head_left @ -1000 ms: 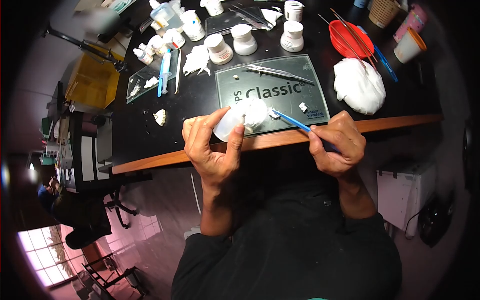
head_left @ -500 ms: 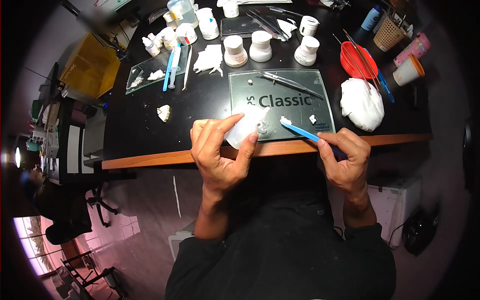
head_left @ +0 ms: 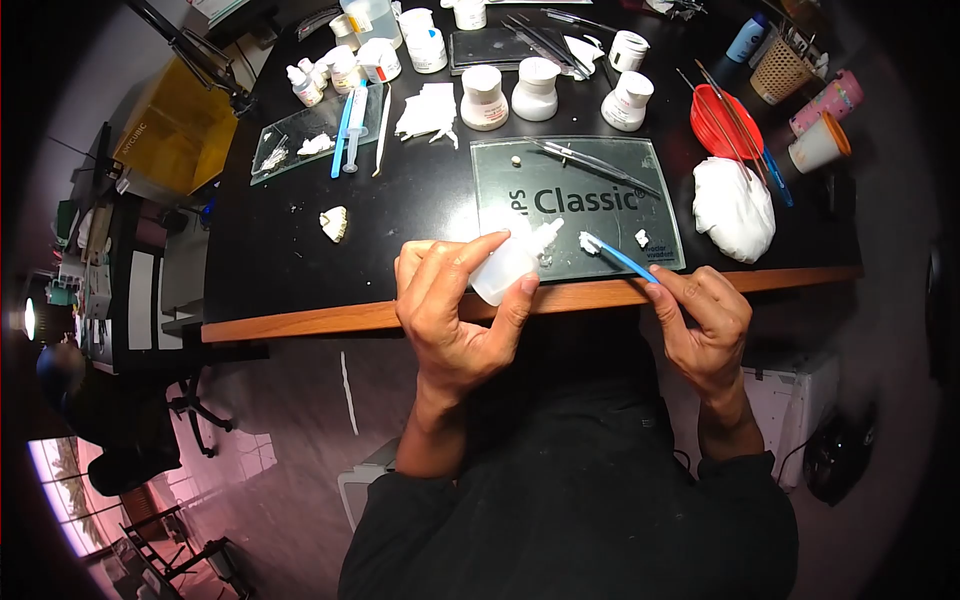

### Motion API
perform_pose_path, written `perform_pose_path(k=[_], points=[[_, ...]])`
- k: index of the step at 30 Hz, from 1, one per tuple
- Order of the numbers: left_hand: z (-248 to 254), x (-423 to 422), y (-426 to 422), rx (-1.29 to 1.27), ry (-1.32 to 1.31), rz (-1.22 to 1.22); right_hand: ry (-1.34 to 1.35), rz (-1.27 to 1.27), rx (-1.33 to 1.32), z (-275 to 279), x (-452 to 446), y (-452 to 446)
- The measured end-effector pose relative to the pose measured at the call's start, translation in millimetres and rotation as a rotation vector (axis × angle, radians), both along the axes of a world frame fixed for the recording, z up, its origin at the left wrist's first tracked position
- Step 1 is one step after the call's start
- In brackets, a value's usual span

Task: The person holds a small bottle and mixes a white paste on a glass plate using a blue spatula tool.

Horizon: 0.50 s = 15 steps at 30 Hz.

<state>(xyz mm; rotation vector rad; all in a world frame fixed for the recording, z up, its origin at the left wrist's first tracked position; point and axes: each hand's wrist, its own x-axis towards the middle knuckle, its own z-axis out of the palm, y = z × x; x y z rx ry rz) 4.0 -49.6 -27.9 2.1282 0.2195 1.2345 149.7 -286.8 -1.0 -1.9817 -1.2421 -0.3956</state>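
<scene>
My left hand [head_left: 458, 308] pinches a translucent white dropper bottle [head_left: 506, 266] between thumb and fingers. The bottle is tilted, its nozzle pointing up and right over the glass slab [head_left: 560, 172] marked "Classic". In my right hand [head_left: 706, 325] is a slim blue spatula [head_left: 630, 263], held like a pen. Its far tip touches a small heap of white powder [head_left: 588, 243] on the slab. A second white clump [head_left: 642, 238] lies to the right of it. Tweezers [head_left: 590, 165] and a tiny pale piece [head_left: 516, 161] rest on the upper part of the slab.
Behind the slab stand several white jars [head_left: 536, 92]. Right of it are a wad of white cloth [head_left: 734, 212] and a red bowl [head_left: 727, 120] with brushes. To the left lie a smaller glass plate [head_left: 285, 160], a syringe [head_left: 354, 135] and a cream-coloured dental model [head_left: 334, 224].
The whole view has shifted slightly, so the table's things appear farther right. The bottle's nozzle shows more sharply now. Both hands keep their grips, and the spatula tip remains at the powder.
</scene>
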Motion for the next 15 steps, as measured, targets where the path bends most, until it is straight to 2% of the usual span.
perform_pose_path(k=[8, 15], points=[[0.4, 0.3, -1.4, -0.006, -0.002, 0.007, 0.086, 0.038, 0.007, 0.8, 9.5, 10.7], [-0.1, 0.1, -0.7, 0.009, 0.001, 0.01, 0.023, 0.029, 0.012, 3.2, 6.3, 4.1]])
